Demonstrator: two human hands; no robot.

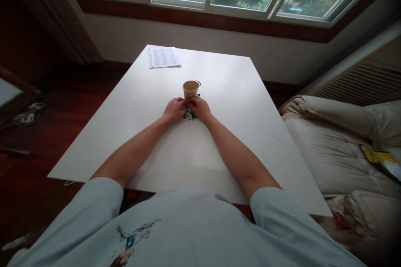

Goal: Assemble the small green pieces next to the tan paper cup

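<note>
White table [228, 75]; my left hand [174, 110], right hand [201, 108] meeting near-side of cup [190, 90], apparently handling coloured bits [189, 116]; finger hold unclear; next likely needing pinch.

A tan paper cup [190, 93], plain inside, is near the centre of the frame, slightly above the middle, its round mouth facing up and its lower part hidden. Just below it in the frame, small blue, green and dark pieces [190, 115] lie loosely clustered, partly covered, their exact shapes too small to tell.
</note>
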